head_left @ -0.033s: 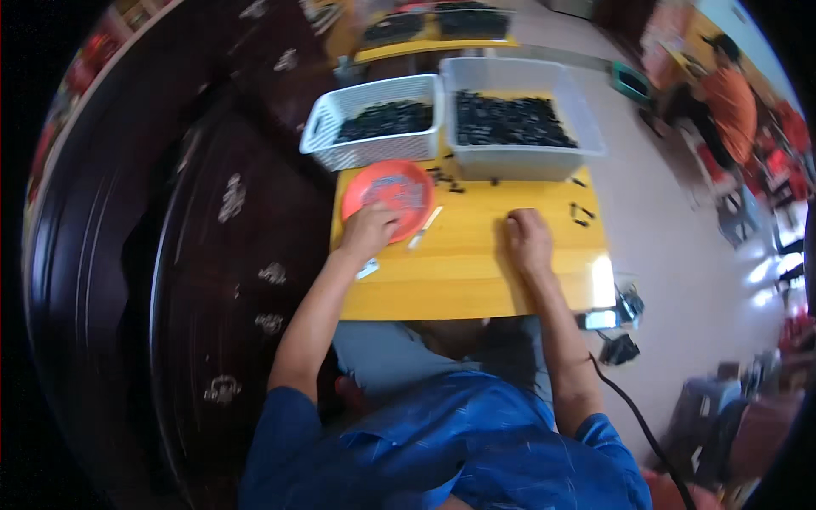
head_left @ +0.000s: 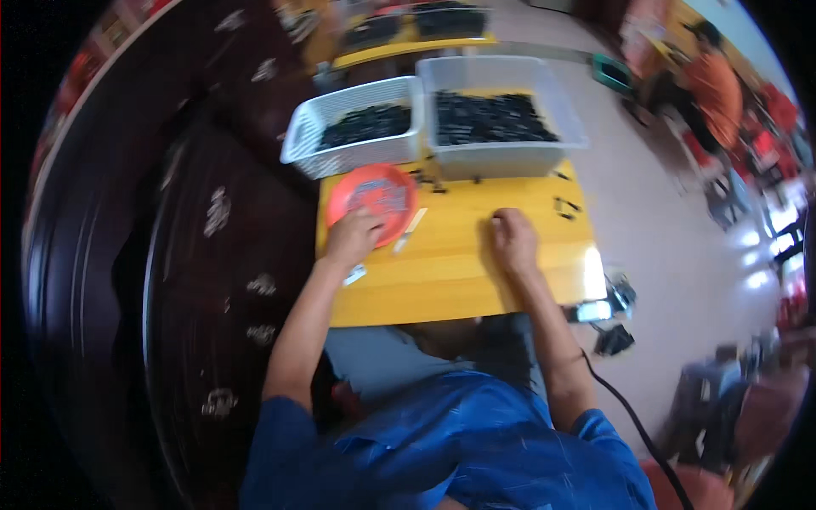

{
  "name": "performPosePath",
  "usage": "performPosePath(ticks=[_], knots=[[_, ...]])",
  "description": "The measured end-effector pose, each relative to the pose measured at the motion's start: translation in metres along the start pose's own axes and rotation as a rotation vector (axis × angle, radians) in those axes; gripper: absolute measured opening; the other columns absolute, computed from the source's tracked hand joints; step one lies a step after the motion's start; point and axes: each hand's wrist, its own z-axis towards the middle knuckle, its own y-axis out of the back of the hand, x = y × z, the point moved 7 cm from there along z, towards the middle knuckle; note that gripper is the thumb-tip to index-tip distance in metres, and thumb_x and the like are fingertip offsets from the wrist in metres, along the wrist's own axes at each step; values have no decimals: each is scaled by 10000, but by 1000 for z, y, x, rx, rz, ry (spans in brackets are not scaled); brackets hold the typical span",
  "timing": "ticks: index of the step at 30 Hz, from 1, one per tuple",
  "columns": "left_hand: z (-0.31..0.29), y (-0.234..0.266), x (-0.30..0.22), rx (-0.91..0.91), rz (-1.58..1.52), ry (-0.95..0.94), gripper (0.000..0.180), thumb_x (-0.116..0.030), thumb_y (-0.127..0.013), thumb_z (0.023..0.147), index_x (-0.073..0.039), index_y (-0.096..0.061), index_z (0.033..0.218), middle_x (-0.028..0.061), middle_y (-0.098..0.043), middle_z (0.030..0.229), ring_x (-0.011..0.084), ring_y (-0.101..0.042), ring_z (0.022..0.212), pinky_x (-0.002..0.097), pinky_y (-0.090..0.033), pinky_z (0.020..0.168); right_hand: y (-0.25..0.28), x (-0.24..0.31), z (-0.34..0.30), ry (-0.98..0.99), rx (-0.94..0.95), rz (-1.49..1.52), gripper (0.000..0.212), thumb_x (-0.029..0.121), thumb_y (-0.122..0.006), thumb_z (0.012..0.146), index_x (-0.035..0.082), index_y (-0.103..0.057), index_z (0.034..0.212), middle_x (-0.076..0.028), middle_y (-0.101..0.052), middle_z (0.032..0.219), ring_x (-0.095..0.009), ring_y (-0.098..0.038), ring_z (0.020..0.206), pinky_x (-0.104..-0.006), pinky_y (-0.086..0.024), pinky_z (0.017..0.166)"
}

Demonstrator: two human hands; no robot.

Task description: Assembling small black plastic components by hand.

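My left hand [head_left: 352, 236] is over the near edge of a round orange-red plate [head_left: 339, 194], its fingers curled together at the small grey metal-looking pieces [head_left: 382, 197] lying in it. Whatever its fingertips may hold is too small and blurred to make out. Farther right, my right hand [head_left: 517, 241] rests low over the yellow table [head_left: 442, 285]. Its fingers are closed around a small black piece [head_left: 496, 219], of which only the end shows. Between the hands lies a thin white-and-yellow stick-like tool [head_left: 410, 230], nearer the plate.
Behind the plate stand a white basket [head_left: 353, 156] and a clear plastic bin [head_left: 501, 161], both holding many black pieces. Loose black pieces [head_left: 567, 207] are scattered at the table's right. A small pale item [head_left: 355, 274] lies by my left wrist. A seated person [head_left: 712, 93] is at far right.
The whole view has shifted slightly, so the table appears farther left. Both hands stay at about the same places on the table.
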Motion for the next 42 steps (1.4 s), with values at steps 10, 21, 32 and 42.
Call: performPosePath(ticks=[10,21,32,42], knots=[[14,-2,-12,208,202,-27,106,-144,-666,786,-45,-652,821,141,-615,859,354,-613,849,475,-497,722,4,22,-27,-22,66,126,109,117,-625,847,41,-619,925,-160,-644,863,-367,-623,823,-445,-502,734],[20,16,-11,96,27,-83,80,-64,-606,801,-26,-576,865,149,-601,825,334,-607,800,457,-486,708,7,18,-26,-61,47,149,129,157,-592,884,36,-619,922,-156,-649,901,-351,-629,847,-438,-503,756],[-1,18,-10,-25,-251,189,53,26,-580,820,-6,-571,861,63,-564,671,129,-538,558,292,-445,534,10,20,-25,-53,71,202,126,166,-599,880,52,-631,924,-144,-662,899,-338,-637,851,-440,-504,771],[14,24,-96,-23,-476,186,59,32,-567,849,-27,-560,853,-27,-505,723,47,-477,643,210,-414,583,18,20,-22,-81,75,447,185,182,-550,910,31,-656,896,-153,-673,856,-301,-662,783,-381,-532,725]])
